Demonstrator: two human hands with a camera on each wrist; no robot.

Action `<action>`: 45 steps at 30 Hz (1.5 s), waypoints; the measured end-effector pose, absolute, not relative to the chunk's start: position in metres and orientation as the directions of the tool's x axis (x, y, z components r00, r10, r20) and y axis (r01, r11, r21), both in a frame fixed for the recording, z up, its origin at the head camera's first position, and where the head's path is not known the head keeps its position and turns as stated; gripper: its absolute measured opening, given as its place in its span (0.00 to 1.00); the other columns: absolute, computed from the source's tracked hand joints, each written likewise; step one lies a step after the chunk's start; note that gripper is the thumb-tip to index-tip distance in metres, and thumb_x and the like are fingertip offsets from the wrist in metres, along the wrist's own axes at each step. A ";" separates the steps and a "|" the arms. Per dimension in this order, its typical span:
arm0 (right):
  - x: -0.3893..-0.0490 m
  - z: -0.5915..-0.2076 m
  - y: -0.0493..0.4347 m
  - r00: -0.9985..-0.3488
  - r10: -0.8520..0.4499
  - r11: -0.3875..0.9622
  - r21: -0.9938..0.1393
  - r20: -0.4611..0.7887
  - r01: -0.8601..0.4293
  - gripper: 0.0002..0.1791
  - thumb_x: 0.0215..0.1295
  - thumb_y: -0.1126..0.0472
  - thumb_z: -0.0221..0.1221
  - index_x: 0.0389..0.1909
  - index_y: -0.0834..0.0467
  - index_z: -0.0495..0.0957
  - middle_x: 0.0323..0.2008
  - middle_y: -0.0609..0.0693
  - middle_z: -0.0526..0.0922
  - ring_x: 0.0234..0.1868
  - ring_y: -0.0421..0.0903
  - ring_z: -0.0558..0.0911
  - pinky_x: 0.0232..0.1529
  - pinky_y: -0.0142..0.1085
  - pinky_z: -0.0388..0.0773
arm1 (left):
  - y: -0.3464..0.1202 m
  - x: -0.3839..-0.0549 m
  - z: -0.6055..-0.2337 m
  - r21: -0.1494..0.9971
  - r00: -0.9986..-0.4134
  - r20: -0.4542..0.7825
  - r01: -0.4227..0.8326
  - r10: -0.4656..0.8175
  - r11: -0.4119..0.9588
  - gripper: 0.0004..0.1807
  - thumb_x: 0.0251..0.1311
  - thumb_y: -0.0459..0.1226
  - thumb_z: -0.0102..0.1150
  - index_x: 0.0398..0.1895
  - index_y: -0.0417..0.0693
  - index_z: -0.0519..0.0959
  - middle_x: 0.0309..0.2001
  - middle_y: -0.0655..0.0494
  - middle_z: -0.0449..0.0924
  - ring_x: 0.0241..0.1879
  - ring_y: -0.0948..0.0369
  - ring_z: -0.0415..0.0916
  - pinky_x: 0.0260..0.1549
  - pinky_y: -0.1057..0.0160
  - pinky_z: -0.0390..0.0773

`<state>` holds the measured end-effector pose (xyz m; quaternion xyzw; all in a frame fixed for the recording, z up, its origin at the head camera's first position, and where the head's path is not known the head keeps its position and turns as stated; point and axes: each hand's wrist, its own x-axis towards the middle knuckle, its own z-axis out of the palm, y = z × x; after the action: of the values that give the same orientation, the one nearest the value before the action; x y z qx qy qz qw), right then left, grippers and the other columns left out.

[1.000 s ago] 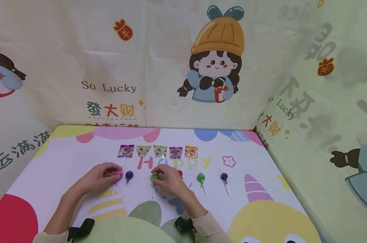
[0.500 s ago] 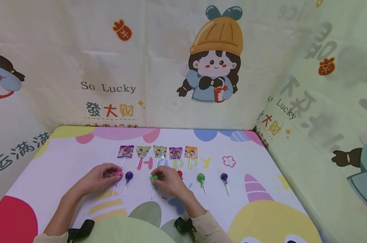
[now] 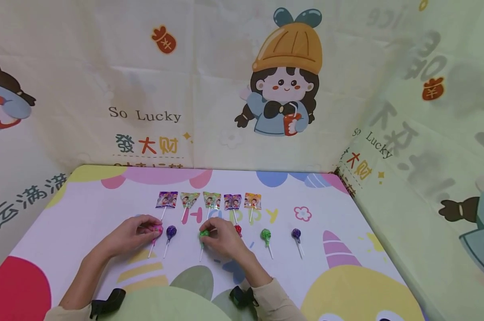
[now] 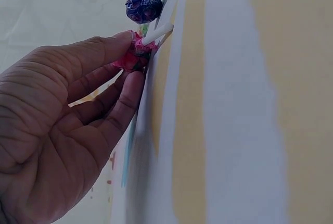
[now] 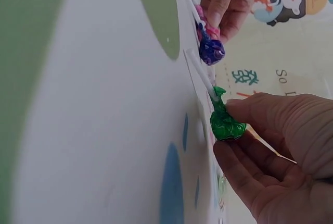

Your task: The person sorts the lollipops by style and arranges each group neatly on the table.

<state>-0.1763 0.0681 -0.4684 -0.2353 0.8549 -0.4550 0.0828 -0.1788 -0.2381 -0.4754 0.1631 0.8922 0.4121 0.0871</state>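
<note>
My left hand (image 3: pixel 131 234) pinches a pink lollipop (image 4: pixel 132 57) by its wrapped head, thumb on one side and fingers on the other. Its white stick points toward me. Just right of it lies a purple lollipop (image 3: pixel 171 232). Farther right, my right hand (image 3: pixel 222 236) pinches a green lollipop (image 5: pixel 227 125) between thumb and fingertips, close over the table. Partly hidden behind the right hand is a red lollipop (image 3: pixel 238 230). A second green lollipop (image 3: pixel 266 235) and another purple one (image 3: pixel 296 234) lie beyond it to the right.
A back row of flat-wrapped lollipops holds a purple pack (image 3: pixel 166 199), two green packs, another purple one and an orange pack (image 3: pixel 252 200). The printed tabletop (image 3: pixel 105 200) meets a cloth backdrop (image 3: pixel 210 89) behind and at the sides.
The green lollipop's stick has swung slightly to the left in my right hand's pinch. My left hand stays on the pink lollipop.
</note>
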 end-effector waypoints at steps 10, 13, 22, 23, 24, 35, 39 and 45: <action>-0.180 -0.462 0.048 -0.860 -0.496 0.409 -0.841 0.120 -0.354 0.08 0.65 0.70 0.67 0.44 0.61 0.82 0.42 0.51 0.85 0.46 0.40 0.84 0.50 0.25 0.80 | -0.238 -0.180 -0.473 0.756 -0.932 -0.014 0.227 0.362 0.614 0.15 0.66 0.39 0.67 0.51 0.39 0.81 0.44 0.56 0.83 0.42 0.63 0.78 0.44 0.68 0.81; -0.182 -0.462 0.042 -0.857 -0.500 0.404 -0.842 0.123 -0.357 0.08 0.65 0.70 0.67 0.43 0.62 0.82 0.42 0.52 0.85 0.46 0.40 0.84 0.49 0.25 0.80 | -0.237 -0.179 -0.473 0.760 -0.932 -0.014 0.225 0.361 0.610 0.15 0.66 0.39 0.67 0.51 0.39 0.81 0.44 0.55 0.84 0.42 0.63 0.78 0.44 0.68 0.81; -0.186 -0.464 0.031 -0.858 -0.503 0.415 -0.841 0.106 -0.347 0.08 0.64 0.69 0.67 0.44 0.62 0.82 0.42 0.51 0.85 0.46 0.39 0.84 0.51 0.26 0.80 | -0.237 -0.180 -0.474 0.747 -0.930 -0.008 0.238 0.366 0.621 0.15 0.67 0.40 0.67 0.51 0.40 0.82 0.44 0.56 0.84 0.42 0.63 0.79 0.45 0.67 0.81; -0.187 -0.464 0.030 -0.858 -0.503 0.419 -0.838 0.107 -0.350 0.08 0.64 0.69 0.68 0.43 0.61 0.82 0.42 0.50 0.85 0.46 0.38 0.83 0.50 0.26 0.80 | -0.237 -0.180 -0.474 0.747 -0.930 -0.010 0.237 0.368 0.621 0.15 0.67 0.40 0.67 0.51 0.40 0.82 0.45 0.56 0.83 0.42 0.62 0.79 0.45 0.66 0.81; -0.187 -0.464 0.029 -0.858 -0.503 0.422 -0.836 0.104 -0.349 0.08 0.64 0.69 0.68 0.43 0.61 0.82 0.41 0.50 0.85 0.45 0.38 0.83 0.50 0.26 0.81 | -0.237 -0.180 -0.474 0.746 -0.929 -0.012 0.238 0.370 0.622 0.16 0.67 0.40 0.67 0.51 0.40 0.81 0.45 0.56 0.83 0.43 0.62 0.79 0.45 0.66 0.81; -0.193 -0.468 0.021 -0.854 -0.515 0.451 -0.824 0.073 -0.343 0.08 0.62 0.70 0.69 0.41 0.61 0.83 0.40 0.50 0.86 0.43 0.38 0.83 0.49 0.25 0.80 | -0.236 -0.180 -0.474 0.748 -0.931 -0.029 0.221 0.364 0.626 0.16 0.67 0.40 0.67 0.51 0.40 0.81 0.44 0.56 0.83 0.42 0.60 0.78 0.44 0.66 0.81; -0.194 -0.470 0.020 -0.848 -0.526 0.462 -0.815 0.065 -0.349 0.08 0.63 0.69 0.69 0.41 0.61 0.83 0.40 0.49 0.86 0.42 0.37 0.83 0.48 0.25 0.79 | -0.236 -0.179 -0.474 0.752 -0.932 -0.031 0.216 0.362 0.622 0.16 0.67 0.40 0.67 0.51 0.39 0.81 0.44 0.56 0.83 0.42 0.60 0.78 0.44 0.67 0.81; -0.194 -0.470 0.019 -0.839 -0.539 0.470 -0.801 0.071 -0.370 0.08 0.63 0.68 0.68 0.42 0.60 0.82 0.40 0.49 0.86 0.42 0.35 0.82 0.48 0.24 0.79 | -0.237 -0.178 -0.474 0.755 -0.934 -0.027 0.215 0.357 0.619 0.15 0.67 0.40 0.67 0.51 0.39 0.81 0.44 0.56 0.83 0.42 0.61 0.78 0.44 0.67 0.81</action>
<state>-0.1942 0.0185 -0.4701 -0.2668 0.8520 -0.4401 0.0962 -0.1784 -0.2372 -0.4744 0.1598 0.8955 0.4061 0.0876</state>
